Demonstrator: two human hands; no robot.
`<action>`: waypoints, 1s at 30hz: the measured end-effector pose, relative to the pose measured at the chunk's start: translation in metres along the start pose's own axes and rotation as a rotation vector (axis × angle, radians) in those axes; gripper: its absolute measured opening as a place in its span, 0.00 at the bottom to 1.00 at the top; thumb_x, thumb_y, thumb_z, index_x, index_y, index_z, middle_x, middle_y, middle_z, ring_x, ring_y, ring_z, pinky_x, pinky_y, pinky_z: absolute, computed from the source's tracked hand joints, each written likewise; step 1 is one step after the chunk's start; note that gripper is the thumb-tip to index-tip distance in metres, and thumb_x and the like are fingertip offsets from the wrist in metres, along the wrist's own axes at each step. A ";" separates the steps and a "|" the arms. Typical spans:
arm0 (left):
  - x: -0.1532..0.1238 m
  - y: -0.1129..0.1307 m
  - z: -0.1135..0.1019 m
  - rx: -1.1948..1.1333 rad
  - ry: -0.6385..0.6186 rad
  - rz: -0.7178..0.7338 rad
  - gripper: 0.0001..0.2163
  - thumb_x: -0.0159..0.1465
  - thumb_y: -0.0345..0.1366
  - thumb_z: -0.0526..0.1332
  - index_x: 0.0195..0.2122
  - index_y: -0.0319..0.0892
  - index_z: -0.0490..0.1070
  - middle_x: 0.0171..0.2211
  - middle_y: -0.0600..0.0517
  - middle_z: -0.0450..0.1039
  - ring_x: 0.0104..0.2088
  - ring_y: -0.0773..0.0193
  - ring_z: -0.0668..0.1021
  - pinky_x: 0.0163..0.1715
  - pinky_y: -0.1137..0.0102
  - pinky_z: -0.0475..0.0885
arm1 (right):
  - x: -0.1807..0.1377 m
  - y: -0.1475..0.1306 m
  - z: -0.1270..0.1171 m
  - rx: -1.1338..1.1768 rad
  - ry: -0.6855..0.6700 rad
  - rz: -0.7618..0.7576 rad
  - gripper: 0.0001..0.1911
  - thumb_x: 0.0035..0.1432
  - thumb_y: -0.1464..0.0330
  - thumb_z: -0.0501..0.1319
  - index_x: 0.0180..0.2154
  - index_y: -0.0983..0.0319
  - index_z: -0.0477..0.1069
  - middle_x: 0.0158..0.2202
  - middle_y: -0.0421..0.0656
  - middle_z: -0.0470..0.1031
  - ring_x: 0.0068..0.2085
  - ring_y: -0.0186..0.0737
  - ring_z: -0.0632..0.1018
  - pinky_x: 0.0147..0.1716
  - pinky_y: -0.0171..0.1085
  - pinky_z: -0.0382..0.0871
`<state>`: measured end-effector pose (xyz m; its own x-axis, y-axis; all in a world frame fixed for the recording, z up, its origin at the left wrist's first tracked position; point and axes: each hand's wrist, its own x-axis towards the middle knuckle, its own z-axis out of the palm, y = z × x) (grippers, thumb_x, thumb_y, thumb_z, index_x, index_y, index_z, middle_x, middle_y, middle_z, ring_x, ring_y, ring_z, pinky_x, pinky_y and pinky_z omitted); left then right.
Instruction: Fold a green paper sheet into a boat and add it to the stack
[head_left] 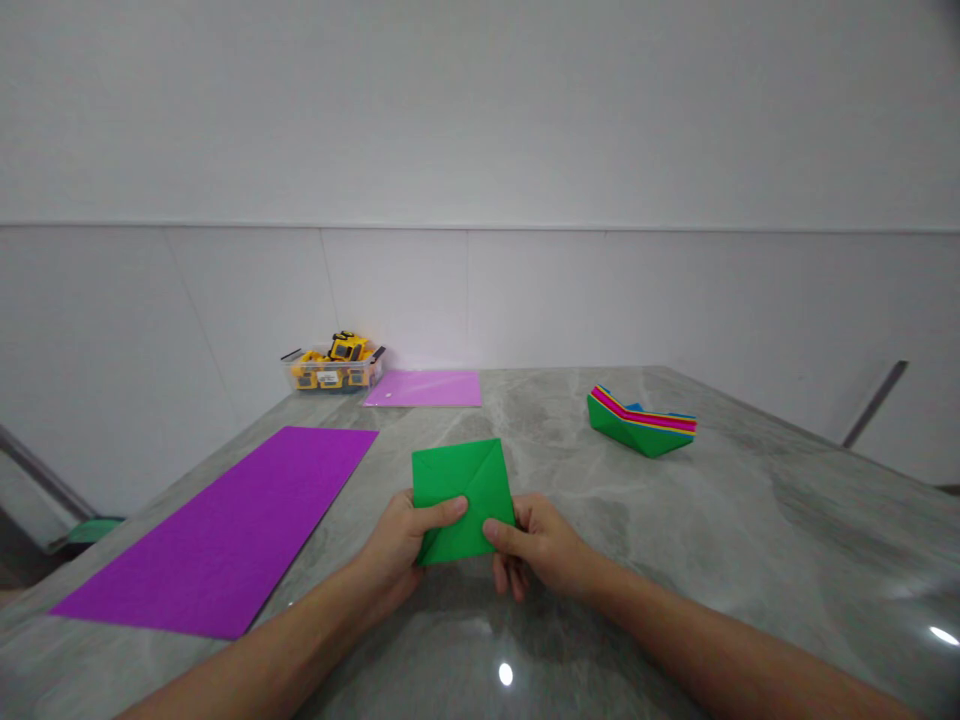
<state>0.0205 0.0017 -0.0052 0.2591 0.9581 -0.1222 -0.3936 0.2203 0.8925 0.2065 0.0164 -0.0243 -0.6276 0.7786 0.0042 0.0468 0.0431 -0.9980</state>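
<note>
A green folded paper square [461,475] is held up over the table, its face crossed by diagonal creases. My left hand [405,535] grips its left side, thumb lying flat across the front and fingers hidden behind. On the lower right edge, my right hand [536,540] pinches the paper with the thumb in front; some of its fingertips show below the edge. Beyond it to the right rests a folded paper boat [645,425], green outside with pink, yellow and blue stripes along the rim.
A large purple sheet [240,530] lies on the left of the grey marble table [555,410]. At the back are a pale pink sheet [431,388] and a clear plastic box [330,375] of yellow toy vehicles. A white wall [540,290] stands behind the table.
</note>
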 end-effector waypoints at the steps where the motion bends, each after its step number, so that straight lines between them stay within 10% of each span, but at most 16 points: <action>1: 0.001 0.000 0.000 -0.001 0.023 -0.005 0.19 0.48 0.37 0.76 0.37 0.31 0.79 0.34 0.41 0.82 0.33 0.57 0.82 0.36 0.67 0.76 | 0.001 0.001 -0.001 -0.009 0.022 -0.001 0.33 0.47 0.38 0.60 0.23 0.64 0.67 0.17 0.41 0.72 0.13 0.29 0.68 0.13 0.28 0.59; 11: 0.010 0.003 -0.002 0.066 0.053 0.126 0.22 0.55 0.42 0.71 0.46 0.34 0.74 0.44 0.39 0.79 0.42 0.50 0.81 0.41 0.62 0.76 | 0.006 -0.001 -0.008 -0.147 0.365 -0.109 0.24 0.56 0.47 0.58 0.26 0.61 0.65 0.16 0.38 0.68 0.16 0.33 0.68 0.16 0.32 0.59; 18: 0.010 0.007 -0.017 0.777 0.546 0.651 0.41 0.56 0.39 0.69 0.67 0.40 0.49 0.61 0.35 0.62 0.61 0.46 0.67 0.53 0.51 0.69 | -0.003 -0.014 -0.026 -0.967 0.723 -0.583 0.09 0.59 0.70 0.60 0.26 0.63 0.73 0.20 0.39 0.67 0.26 0.37 0.67 0.28 0.36 0.60; 21: 0.005 0.008 -0.020 1.217 0.207 0.902 0.30 0.58 0.35 0.68 0.61 0.48 0.63 0.63 0.43 0.62 0.64 0.48 0.62 0.61 0.49 0.59 | -0.004 -0.013 -0.021 -1.213 0.632 -0.760 0.06 0.56 0.76 0.60 0.30 0.63 0.75 0.25 0.43 0.71 0.32 0.41 0.69 0.34 0.38 0.63; 24: 0.004 0.003 -0.021 1.419 -0.241 0.778 0.22 0.57 0.34 0.69 0.54 0.48 0.72 0.56 0.46 0.71 0.58 0.50 0.70 0.59 0.55 0.63 | -0.002 -0.006 -0.011 -1.276 0.438 -0.689 0.05 0.53 0.77 0.63 0.29 0.62 0.75 0.32 0.45 0.74 0.37 0.43 0.71 0.36 0.38 0.66; 30: 0.014 0.000 -0.023 1.466 -0.353 0.618 0.09 0.62 0.32 0.64 0.43 0.44 0.79 0.39 0.48 0.78 0.39 0.58 0.79 0.42 0.68 0.71 | 0.006 0.011 -0.006 -1.162 0.165 -0.515 0.04 0.55 0.76 0.64 0.33 0.62 0.77 0.34 0.44 0.77 0.38 0.40 0.76 0.39 0.37 0.69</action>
<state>0.0037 0.0189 -0.0163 0.6480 0.6971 0.3068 0.5676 -0.7106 0.4158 0.2079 0.0249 -0.0351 -0.6758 0.5739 0.4626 0.5290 0.8146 -0.2378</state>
